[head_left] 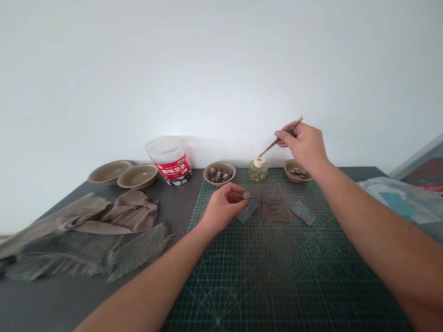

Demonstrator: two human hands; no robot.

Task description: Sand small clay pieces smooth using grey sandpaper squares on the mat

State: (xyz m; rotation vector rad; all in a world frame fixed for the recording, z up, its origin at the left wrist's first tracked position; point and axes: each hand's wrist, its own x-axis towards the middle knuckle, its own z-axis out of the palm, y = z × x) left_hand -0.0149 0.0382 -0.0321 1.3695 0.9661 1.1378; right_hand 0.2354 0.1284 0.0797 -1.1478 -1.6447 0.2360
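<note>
My right hand point(304, 140) is closed on a thin brown wooden stick point(271, 145), possibly a brush, tilted with its lower tip at the pale neck of a small glass jar point(258, 171) of yellowish liquid. In a pinch, my left hand point(226, 205) holds a small round brown piece point(246, 195) like a nut or seed. Below it lies a grey sandpaper-like square point(247, 212), partly covered by the hand. Alongside are a brown square point(274, 209) with dark markings and a lighter grey piece point(303, 212). A bowl point(206, 175) of similar brown pieces stands behind my left hand.
Another bowl point(291, 177) with flat brown pieces sits at the right, partly behind my right forearm. To the left are a red-labelled plastic tub point(173, 161), two bowls point(138, 176) and crumpled cloths point(114, 216). A green cutting mat point(242, 267) covers the table's middle; plastic bags point(398, 203) lie right.
</note>
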